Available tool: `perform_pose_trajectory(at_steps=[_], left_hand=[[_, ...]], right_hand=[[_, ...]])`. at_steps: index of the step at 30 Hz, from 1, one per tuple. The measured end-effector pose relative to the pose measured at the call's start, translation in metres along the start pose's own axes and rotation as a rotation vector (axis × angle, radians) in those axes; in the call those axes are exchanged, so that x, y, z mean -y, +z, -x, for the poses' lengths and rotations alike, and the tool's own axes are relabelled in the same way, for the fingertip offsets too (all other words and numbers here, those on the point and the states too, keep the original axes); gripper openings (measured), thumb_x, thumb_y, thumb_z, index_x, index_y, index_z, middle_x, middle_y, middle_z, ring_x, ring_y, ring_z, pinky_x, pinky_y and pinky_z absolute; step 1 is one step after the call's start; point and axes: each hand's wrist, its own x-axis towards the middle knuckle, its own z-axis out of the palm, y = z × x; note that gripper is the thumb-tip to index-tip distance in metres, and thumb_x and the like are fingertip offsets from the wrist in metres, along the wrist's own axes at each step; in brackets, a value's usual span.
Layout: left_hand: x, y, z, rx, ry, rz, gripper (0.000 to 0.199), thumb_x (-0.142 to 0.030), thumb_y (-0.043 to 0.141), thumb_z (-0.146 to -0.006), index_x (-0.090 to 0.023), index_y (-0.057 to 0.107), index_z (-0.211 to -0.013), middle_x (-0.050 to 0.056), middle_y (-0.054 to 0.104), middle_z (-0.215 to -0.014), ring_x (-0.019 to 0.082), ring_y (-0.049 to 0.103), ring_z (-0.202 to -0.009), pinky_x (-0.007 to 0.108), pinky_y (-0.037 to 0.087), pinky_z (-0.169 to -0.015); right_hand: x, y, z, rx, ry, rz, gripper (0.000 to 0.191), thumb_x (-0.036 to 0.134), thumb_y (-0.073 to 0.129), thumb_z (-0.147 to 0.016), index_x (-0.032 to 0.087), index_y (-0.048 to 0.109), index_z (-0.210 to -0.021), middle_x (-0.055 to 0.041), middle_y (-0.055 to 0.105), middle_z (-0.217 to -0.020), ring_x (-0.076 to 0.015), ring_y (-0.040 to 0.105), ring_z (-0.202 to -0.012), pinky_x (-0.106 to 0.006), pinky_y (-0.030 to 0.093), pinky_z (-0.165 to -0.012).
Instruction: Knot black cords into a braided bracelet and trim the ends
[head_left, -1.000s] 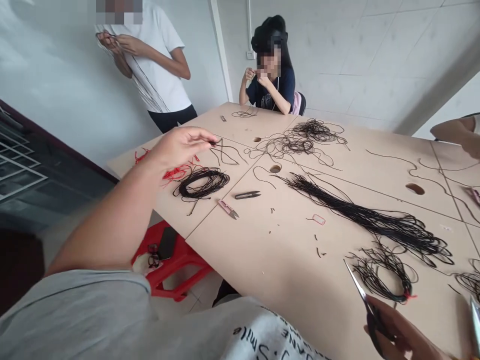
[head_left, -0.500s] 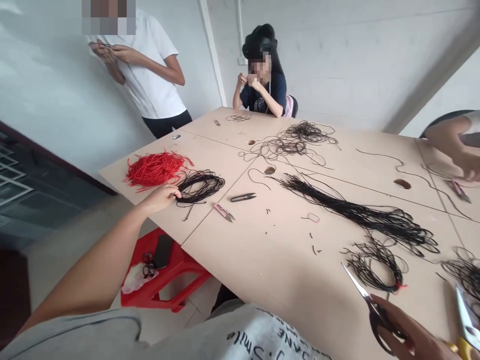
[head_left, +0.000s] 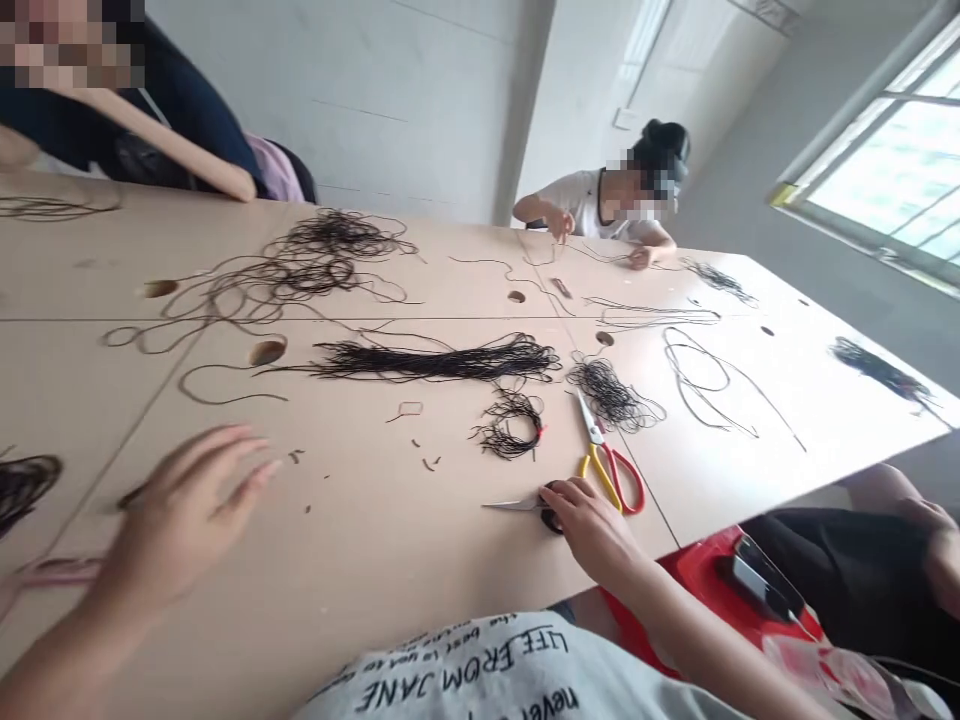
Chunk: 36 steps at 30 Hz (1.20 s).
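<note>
My left hand [head_left: 187, 505] hovers over the left part of the table, its fingers stretched out and nothing in them. Partly hidden behind that hand are the pink thread snips [head_left: 64, 571] and a dark tool tip. My right hand [head_left: 600, 525] is closed around the black handles of a pair of scissors [head_left: 514, 505], whose blade points left, flat near the tabletop. Just above lies a coil of black cord [head_left: 511, 425] tied with red. Scissors with one yellow and one red handle [head_left: 626, 480] lie beside my right hand.
A long bundle of black cords [head_left: 435, 362] crosses the table's middle, with a loose tangle of cord [head_left: 322, 255] behind it. Holes [head_left: 268, 352] pierce the tabletop. Co-workers sit across and at the right. A red stool [head_left: 701, 565] stands at the near right edge.
My view has swung right. My left hand has come away from the black cord coil at the left and moved right. My right hand, still on the scissors, has brought them down to the table.
</note>
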Motion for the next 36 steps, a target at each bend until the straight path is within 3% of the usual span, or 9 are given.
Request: perform_pose_trajectory(at_steps=[4,7,12,15,19,24,28,31,36], left_hand=[[-0.057,0.05,-0.011,-0.017,0.127,0.105,0.032,-0.047,0.049,-0.102,-0.023,0.07,-0.105,0.011,0.074,-0.114,0.031,0.071,-0.11,0.043,0.058,-0.1],[-0.08,0.069,-0.006,0.014,0.165,0.192,0.033,-0.047,0.048,-0.102,-0.024,0.072,-0.104,0.009,0.077,-0.11,0.029,0.074,-0.104,0.041,0.062,-0.093],[-0.088,0.073,-0.004,0.128,0.167,0.303,0.043,-0.055,0.046,-0.102,-0.026,0.075,-0.091,0.005,0.081,-0.095,0.024,0.079,-0.082,0.031,0.066,-0.073],[-0.087,0.073,-0.008,0.164,0.12,0.336,0.05,-0.058,0.043,-0.102,-0.023,0.076,-0.088,0.007,0.081,-0.091,0.024,0.079,-0.081,0.029,0.066,-0.075],[-0.086,0.074,-0.007,0.205,0.048,0.365,0.054,-0.063,0.043,-0.101,-0.021,0.076,-0.088,0.009,0.081,-0.092,0.024,0.079,-0.084,0.029,0.065,-0.076],[-0.087,0.073,-0.003,0.253,-0.025,0.398,0.055,-0.063,0.043,-0.1,-0.021,0.076,-0.089,0.01,0.081,-0.095,0.025,0.078,-0.088,0.032,0.065,-0.081],[-0.089,0.072,-0.005,0.284,-0.056,0.428,0.051,-0.06,0.045,-0.1,-0.021,0.076,-0.089,0.011,0.08,-0.097,0.025,0.077,-0.091,0.034,0.064,-0.084],[-0.091,0.07,-0.006,0.299,-0.071,0.447,0.045,-0.055,0.046,-0.1,-0.021,0.075,-0.089,0.01,0.08,-0.097,0.025,0.076,-0.091,0.034,0.064,-0.083],[-0.093,0.069,-0.008,0.297,-0.085,0.469,0.039,-0.045,0.047,-0.101,-0.021,0.074,-0.087,0.009,0.079,-0.093,0.022,0.074,-0.087,0.034,0.062,-0.08]], right_hand=[[-0.001,-0.021,0.0,-0.01,0.033,-0.009,0.046,0.003,0.056,-0.089,0.023,0.073,-0.127,-0.0085,0.074,-0.126,-0.023,0.069,-0.116,-0.035,0.058,-0.099],[-0.025,-0.05,-0.011,-0.105,0.176,0.022,0.038,0.01,0.055,-0.097,0.02,0.07,-0.131,-0.0113,0.07,-0.132,-0.023,0.066,-0.122,-0.039,0.054,-0.106],[-0.083,-0.087,-0.046,-0.252,0.444,0.1,0.029,0.026,0.06,-0.103,0.017,0.064,-0.13,-0.0124,0.064,-0.135,-0.0262,0.063,-0.124,-0.051,0.051,-0.108],[-0.102,-0.086,-0.065,-0.238,0.493,0.122,0.026,0.029,0.064,-0.101,0.017,0.066,-0.125,-0.0114,0.065,-0.132,-0.0257,0.064,-0.121,-0.049,0.054,-0.103],[-0.11,-0.079,-0.077,-0.225,0.507,0.142,0.023,0.03,0.064,-0.101,0.016,0.068,-0.118,-0.0102,0.067,-0.125,-0.0232,0.067,-0.112,-0.045,0.058,-0.096],[-0.099,-0.077,-0.08,-0.287,0.484,0.166,0.023,0.031,0.062,-0.102,0.016,0.067,-0.118,-0.0107,0.067,-0.125,-0.0236,0.066,-0.113,-0.045,0.057,-0.097],[-0.066,-0.065,-0.09,-0.263,0.298,0.134,0.02,0.029,0.06,-0.103,0.017,0.069,-0.117,-0.0097,0.068,-0.126,-0.0231,0.065,-0.117,-0.046,0.055,-0.102],[-0.04,-0.054,-0.107,-0.211,0.172,0.107,0.02,0.028,0.06,-0.103,0.017,0.069,-0.118,-0.0095,0.068,-0.126,-0.0224,0.066,-0.116,-0.045,0.056,-0.101],[-0.018,-0.053,-0.149,-0.217,0.118,0.129,0.031,0.029,0.058,-0.104,0.02,0.061,-0.134,-0.0118,0.061,-0.139,-0.0249,0.064,-0.12,-0.046,0.057,-0.1]])
